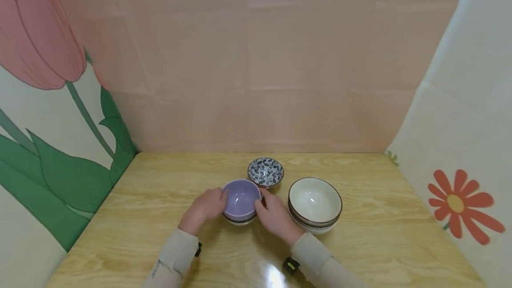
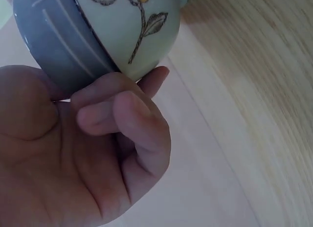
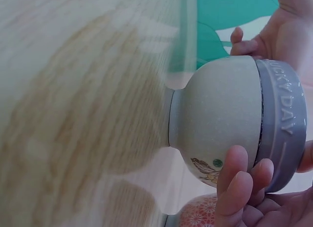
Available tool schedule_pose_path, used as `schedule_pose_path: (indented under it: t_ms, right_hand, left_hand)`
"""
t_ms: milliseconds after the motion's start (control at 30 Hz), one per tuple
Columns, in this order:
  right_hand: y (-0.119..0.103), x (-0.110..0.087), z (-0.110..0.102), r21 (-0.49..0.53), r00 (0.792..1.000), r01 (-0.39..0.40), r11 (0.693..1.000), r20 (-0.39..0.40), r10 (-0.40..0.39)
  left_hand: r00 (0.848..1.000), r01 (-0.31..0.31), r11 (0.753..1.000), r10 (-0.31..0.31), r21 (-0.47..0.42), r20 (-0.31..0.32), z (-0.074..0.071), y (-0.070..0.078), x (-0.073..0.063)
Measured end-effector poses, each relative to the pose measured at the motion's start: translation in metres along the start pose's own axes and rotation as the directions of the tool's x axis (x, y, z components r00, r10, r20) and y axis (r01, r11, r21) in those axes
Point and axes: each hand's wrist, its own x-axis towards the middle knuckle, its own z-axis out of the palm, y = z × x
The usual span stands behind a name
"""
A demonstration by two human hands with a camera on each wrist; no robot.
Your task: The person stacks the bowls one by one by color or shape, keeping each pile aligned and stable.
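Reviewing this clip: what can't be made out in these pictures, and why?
Inside of the pale round ceramic bowl: head view, covered by the glossy purple bowl nested in it.
Red-patterned round bowl: right wrist view, cut off by the bottom edge and partly covered by the right hand.
Dark lettering on the beige left sleeve: head view, too small to read.

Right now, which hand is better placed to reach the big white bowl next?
Probably the right hand: it sits nearer the big white bowl, while the left hand is across the purple bowl. Both grip that bowl, though.
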Motion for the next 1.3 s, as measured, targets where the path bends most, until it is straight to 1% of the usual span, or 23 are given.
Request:
schedule_pose_path:
  t_ms: [100,233,333,433,567,667,767,867,967,1100,1300]
  right_hand:
    - [0.000,0.001,-0.002,0.003,1.000,-0.005,1.000,0.005,0.005]
    - [0.001,0.000,-0.003,-0.001,0.999,-0.017,1.000,0.028,0.017]
    - [0.002,0.000,-0.004,-0.009,0.999,-0.025,1.000,0.033,0.026]
    - [0.002,-0.001,-0.005,-0.017,0.999,-0.026,1.000,0.023,0.026]
    - [0.001,-0.002,-0.007,0.000,0.999,-0.026,1.000,0.029,0.026]
    - [0.000,-0.005,-0.007,0.014,0.999,-0.028,1.000,0.042,0.027]
    - [0.000,-0.007,-0.006,0.017,0.998,-0.025,1.000,0.050,0.024]
    - [0.000,-0.009,-0.004,0.019,0.998,-0.019,1.000,0.054,0.018]
    - [0.000,-0.010,-0.004,0.017,0.999,-0.014,1.000,0.053,0.013]
    - [-0.001,-0.010,-0.004,0.015,0.999,-0.014,1.000,0.049,0.013]
    - [-0.001,-0.009,-0.004,0.009,0.998,-0.025,1.000,0.050,0.025]
  left_hand:
    - [1.000,0.013,0.999,-0.013,0.032,-0.018,-0.004,0.001,0.003]
    - [0.998,0.051,0.996,-0.049,0.073,-0.034,-0.010,0.002,0.009]
    - [0.997,0.049,0.995,-0.044,0.083,-0.055,-0.016,0.004,0.019]
    - [0.997,0.026,0.998,-0.022,0.060,-0.070,-0.022,0.007,0.033]
    - [0.998,0.001,1.000,-0.001,0.006,-0.062,-0.028,0.009,0.053]
    - [0.999,-0.016,0.998,0.013,-0.056,-0.051,-0.030,0.010,0.066]
    - [0.999,-0.030,0.991,0.025,-0.131,-0.041,-0.029,0.012,0.074]
    - [0.999,-0.037,0.982,0.032,-0.183,-0.031,-0.027,0.014,0.077]
    - [0.999,-0.037,0.977,0.033,-0.209,-0.021,-0.025,0.016,0.079]
    - [0.999,-0.038,0.976,0.038,-0.213,-0.006,-0.023,0.017,0.080]
    - [0.999,-0.051,0.980,0.052,-0.193,-0.001,-0.023,0.022,0.079]
